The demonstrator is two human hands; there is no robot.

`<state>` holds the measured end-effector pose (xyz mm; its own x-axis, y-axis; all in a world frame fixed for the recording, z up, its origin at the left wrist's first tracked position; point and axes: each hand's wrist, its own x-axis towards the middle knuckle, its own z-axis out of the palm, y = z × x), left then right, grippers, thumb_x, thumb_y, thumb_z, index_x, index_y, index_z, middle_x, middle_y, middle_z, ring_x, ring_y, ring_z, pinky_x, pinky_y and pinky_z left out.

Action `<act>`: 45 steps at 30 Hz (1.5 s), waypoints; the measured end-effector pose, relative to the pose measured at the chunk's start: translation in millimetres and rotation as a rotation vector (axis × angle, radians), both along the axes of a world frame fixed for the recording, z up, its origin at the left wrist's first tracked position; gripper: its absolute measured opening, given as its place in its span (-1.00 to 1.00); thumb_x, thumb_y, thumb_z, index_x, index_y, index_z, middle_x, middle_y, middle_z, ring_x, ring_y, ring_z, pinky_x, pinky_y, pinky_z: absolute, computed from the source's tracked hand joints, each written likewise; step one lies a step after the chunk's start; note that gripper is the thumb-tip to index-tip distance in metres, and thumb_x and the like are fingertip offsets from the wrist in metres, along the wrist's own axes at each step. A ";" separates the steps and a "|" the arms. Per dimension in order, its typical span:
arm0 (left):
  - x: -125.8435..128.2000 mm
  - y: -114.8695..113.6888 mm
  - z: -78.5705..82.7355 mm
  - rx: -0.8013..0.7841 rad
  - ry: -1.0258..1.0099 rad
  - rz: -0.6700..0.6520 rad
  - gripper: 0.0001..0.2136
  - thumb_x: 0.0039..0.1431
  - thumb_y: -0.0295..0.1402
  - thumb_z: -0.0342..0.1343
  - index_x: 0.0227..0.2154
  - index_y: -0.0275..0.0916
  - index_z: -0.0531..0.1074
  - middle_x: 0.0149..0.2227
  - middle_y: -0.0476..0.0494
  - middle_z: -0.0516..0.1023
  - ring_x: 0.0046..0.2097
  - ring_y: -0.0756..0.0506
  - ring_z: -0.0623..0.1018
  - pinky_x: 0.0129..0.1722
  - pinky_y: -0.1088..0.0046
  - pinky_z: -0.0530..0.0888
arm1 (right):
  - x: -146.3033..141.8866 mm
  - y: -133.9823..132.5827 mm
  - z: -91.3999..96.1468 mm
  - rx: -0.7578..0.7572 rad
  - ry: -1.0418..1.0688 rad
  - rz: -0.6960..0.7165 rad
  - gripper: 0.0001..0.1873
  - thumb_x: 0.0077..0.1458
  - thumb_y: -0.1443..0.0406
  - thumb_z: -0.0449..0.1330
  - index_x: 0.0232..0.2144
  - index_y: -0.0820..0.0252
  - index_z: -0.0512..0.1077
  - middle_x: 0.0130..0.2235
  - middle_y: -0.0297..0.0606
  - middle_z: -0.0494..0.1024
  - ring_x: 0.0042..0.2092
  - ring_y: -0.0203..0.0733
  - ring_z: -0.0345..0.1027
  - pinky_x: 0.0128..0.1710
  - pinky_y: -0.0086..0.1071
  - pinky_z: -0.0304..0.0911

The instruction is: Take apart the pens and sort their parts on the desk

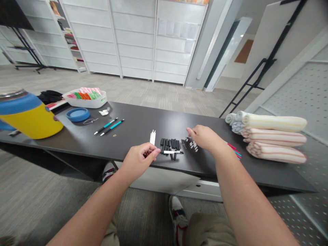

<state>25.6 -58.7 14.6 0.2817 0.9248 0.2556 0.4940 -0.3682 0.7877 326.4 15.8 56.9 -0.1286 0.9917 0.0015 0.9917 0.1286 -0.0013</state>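
Note:
My left hand (142, 158) is closed in a pinch on a partly assembled pen (172, 152), with a white middle and black ends, held level above the table. Just behind that hand lies a bundle of thin white sticks (152, 136), like pen refills. Short black tubes (175, 144) lie in a row beyond the pen. My right hand (203, 136) is curled over a cluster of small white and dark pieces (194, 146); its fingertips are mostly hidden. Red and blue pen barrels (234, 149) show partly behind the right forearm.
On the dark table (135, 118) two teal pens (112, 127) lie at left, near a blue lid (78, 114), a white basket of colourful packets (85, 101) and a large yellow-and-blue jug (32, 118). Rolled striped towels (275, 135) are stacked at right.

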 end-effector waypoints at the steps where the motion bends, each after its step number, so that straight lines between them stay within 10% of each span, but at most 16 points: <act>1: 0.1 0.0 0.1 -0.001 -0.001 0.001 -0.79 0.37 -0.20 0.15 -0.33 -0.17 0.58 -0.45 0.06 0.64 -0.38 -0.02 0.59 -0.35 0.51 0.39 | 0.9 0.2 -0.2 0.010 -0.009 0.014 -0.40 0.47 0.09 -0.10 -0.23 0.24 0.68 -0.17 0.03 0.67 -0.12 -0.03 0.55 -0.10 -0.35 0.25; 7: 0.1 0.6 -1.3 0.005 -0.008 0.000 -0.79 0.37 -0.21 0.16 -0.33 -0.17 0.58 -0.45 0.06 0.64 -0.39 -0.01 0.57 -0.35 0.52 0.37 | 8.1 9.5 -4.1 0.040 0.032 0.097 -0.77 0.27 0.27 0.21 -0.15 0.05 0.69 -0.18 -0.17 0.62 -0.18 -0.12 0.49 -0.11 -0.34 0.24; 26: -4.1 1.4 -3.1 -0.021 -0.045 -0.037 -0.77 0.37 -0.18 0.14 -0.33 -0.18 0.58 -0.44 0.06 0.62 -0.38 -0.01 0.56 -0.38 0.50 0.33 | -27.7 57.8 15.6 -0.167 -0.128 0.377 -0.91 0.05 0.36 0.34 -0.39 0.10 0.67 -0.32 -0.23 0.70 -0.25 -0.09 0.55 -0.22 -0.33 0.35; 34: -4.9 2.2 -3.3 -0.029 -0.009 -0.024 -0.73 0.37 -0.15 0.13 -0.35 -0.19 0.57 -0.46 0.05 0.60 -0.40 -0.03 0.52 -0.40 0.48 0.31 | -7.9 42.4 31.2 0.015 0.052 0.237 -0.71 0.19 0.29 0.25 -0.06 0.11 0.64 -0.21 -0.27 0.72 -0.20 -0.15 0.58 -0.16 -0.38 0.37; 45: -1.5 1.9 -2.3 -0.025 -0.001 -0.011 -0.74 0.38 -0.14 0.13 -0.33 -0.17 0.58 -0.45 0.05 0.63 -0.39 -0.03 0.56 -0.38 0.49 0.34 | 37.0 -6.7 11.0 0.149 0.345 -0.046 -0.88 0.17 0.21 0.31 -0.31 0.07 0.65 -0.31 -0.31 0.71 -0.23 -0.12 0.58 -0.22 -0.33 0.34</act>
<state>24.1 -56.8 12.3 0.2914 0.9278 0.2331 0.4892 -0.3539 0.7971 363.3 9.1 67.9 -0.0510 0.9820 0.1820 0.9408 0.1083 -0.3212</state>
